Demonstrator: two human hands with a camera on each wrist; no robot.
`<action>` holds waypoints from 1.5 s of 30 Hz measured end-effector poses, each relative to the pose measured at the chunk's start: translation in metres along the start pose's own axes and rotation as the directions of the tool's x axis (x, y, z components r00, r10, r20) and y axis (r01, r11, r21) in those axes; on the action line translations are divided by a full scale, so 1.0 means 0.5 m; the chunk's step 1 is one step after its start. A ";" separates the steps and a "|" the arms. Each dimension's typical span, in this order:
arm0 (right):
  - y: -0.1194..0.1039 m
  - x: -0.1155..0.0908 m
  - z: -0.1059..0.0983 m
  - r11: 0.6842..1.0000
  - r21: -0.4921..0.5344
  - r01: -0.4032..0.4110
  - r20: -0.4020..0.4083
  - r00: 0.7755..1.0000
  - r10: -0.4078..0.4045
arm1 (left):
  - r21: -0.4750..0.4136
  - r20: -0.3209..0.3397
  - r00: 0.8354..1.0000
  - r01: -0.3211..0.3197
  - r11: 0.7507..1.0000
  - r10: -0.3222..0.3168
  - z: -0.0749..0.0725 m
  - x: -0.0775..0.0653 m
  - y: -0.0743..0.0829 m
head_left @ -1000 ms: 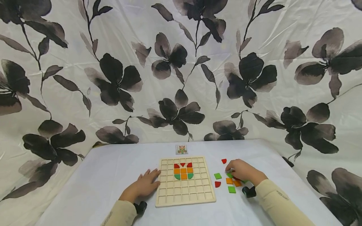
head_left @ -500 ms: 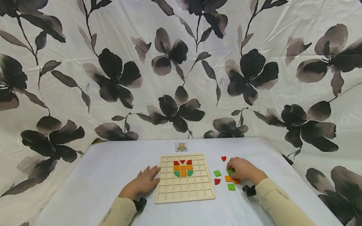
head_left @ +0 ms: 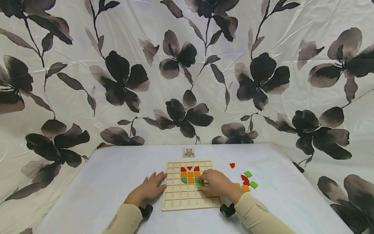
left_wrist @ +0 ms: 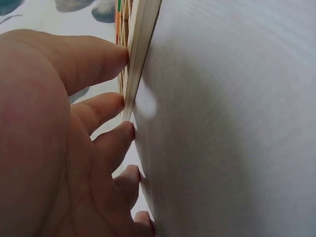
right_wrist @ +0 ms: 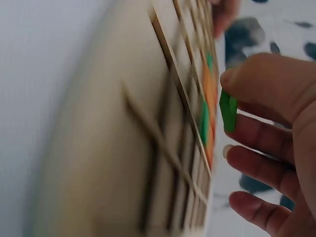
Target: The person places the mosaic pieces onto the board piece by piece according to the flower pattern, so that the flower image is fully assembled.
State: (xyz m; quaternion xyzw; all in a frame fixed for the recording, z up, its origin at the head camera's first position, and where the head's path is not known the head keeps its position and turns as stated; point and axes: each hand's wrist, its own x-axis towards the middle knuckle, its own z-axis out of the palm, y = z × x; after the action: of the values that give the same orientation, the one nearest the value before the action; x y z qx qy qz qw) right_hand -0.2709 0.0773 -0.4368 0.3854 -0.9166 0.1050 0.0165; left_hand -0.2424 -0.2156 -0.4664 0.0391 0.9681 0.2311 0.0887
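Observation:
A wooden grid board (head_left: pixel 181 195) lies on the table, with red, orange and green tiles (head_left: pixel 190 174) set in its upper middle cells. My left hand (head_left: pixel 148 189) has spread, fairly straight fingers, their tips against the board's left edge; the left wrist view shows thumb and fingertips touching the wooden rim (left_wrist: pixel 140 54). Over the right part of the board, my right hand (head_left: pixel 217 183) pinches a green square tile (right_wrist: pixel 228 111) between thumb and finger, just below the green corner piece. In the right wrist view the tile appears held apart from the grid.
Loose tiles lie right of the board: a red one (head_left: pixel 232 165), green squares (head_left: pixel 254 184), more red pieces (head_left: pixel 246 182) and an orange square (head_left: pixel 245 188). My right hand and sleeve cover part of that area. Behind the board lies a small pattern card (head_left: pixel 188 152); a floral cloth (head_left: pixel 187 112) hangs beyond.
My right hand has moved left from the loose tiles to above the board, carrying a green tile. Several loose tiles it covered now show. The left hand stays at the board's edge.

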 end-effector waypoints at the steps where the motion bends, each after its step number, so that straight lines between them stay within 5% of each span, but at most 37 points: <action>1: -0.010 0.005 0.007 1.000 -0.012 0.011 0.005 1.000 -0.011 | 0.001 -0.002 1.000 -0.003 1.000 0.003 0.000 0.001 0.001; 15: -0.041 0.038 0.035 0.988 -0.117 0.105 -0.050 0.993 -0.111 | 0.006 -0.015 1.000 -0.012 1.000 0.012 -0.008 0.009 0.012; 25: -0.032 0.048 0.038 0.998 0.066 0.018 -0.029 0.999 -0.016 | 0.011 -0.005 1.000 -0.020 1.000 0.020 -0.010 0.009 0.015; 31: -0.023 0.045 0.039 0.998 0.059 0.030 -0.015 0.999 -0.029 | -0.001 0.005 1.000 -0.023 1.000 0.023 -0.011 0.006 0.010; 40: 0.049 -0.014 -0.003 0.992 0.077 -0.101 -0.022 0.994 0.103 | 0.007 0.001 1.000 -0.016 1.000 0.016 -0.001 0.003 0.003; 45: 0.112 -0.046 -0.028 0.968 0.116 -0.221 -0.031 0.974 0.226 | -0.002 0.008 1.000 -0.008 1.000 0.008 -0.001 0.002 0.006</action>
State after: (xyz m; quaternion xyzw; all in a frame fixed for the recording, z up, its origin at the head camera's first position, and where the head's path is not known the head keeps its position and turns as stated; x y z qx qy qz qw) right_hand -0.2952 0.1343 -0.4355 0.2774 -0.9463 0.1660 0.0031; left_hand -0.2435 -0.2131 -0.4650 0.0439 0.9674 0.2320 0.0916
